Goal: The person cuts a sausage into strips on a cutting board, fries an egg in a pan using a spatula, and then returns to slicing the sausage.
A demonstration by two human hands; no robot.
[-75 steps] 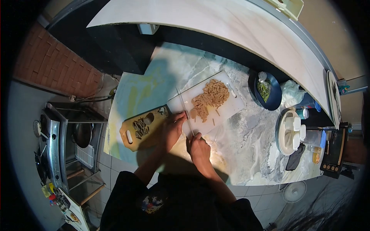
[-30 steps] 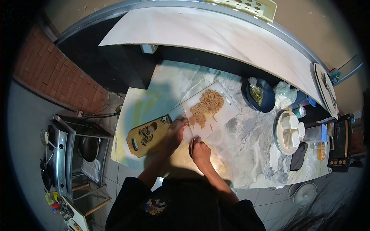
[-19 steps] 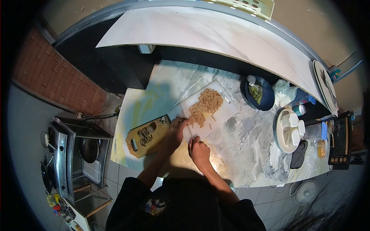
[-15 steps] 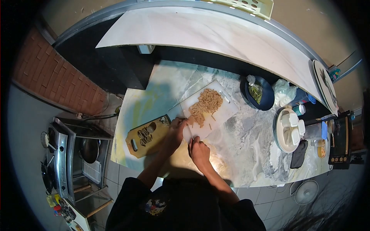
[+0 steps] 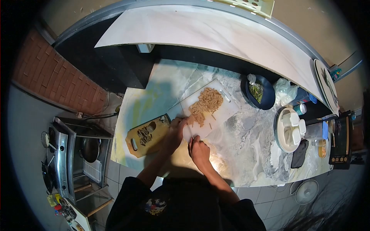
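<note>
A white cutting board [image 5: 223, 109] lies tilted on the marble counter, with a pile of light brown strips [image 5: 209, 101] on its upper part. My right hand [image 5: 199, 151] is closed round a knife [image 5: 192, 134] at the board's lower corner, its blade pointing up and away. Beside the blade, at the board's left edge, my left hand [image 5: 177, 128] is closed on a piece of light brown food, mostly hidden by the fingers. To the left, a wooden board [image 5: 154, 145] carries dark sliced pieces [image 5: 144, 136] and a larger brown piece [image 5: 151, 126].
A dark bowl [image 5: 268, 92] with a bag of greens [image 5: 256, 91] stands at the back right. Right of centre, a round tray [image 5: 285, 147] holds white containers [image 5: 290, 119], near a black cloth [image 5: 299, 154]. A stove [image 5: 61, 154] stands at the left.
</note>
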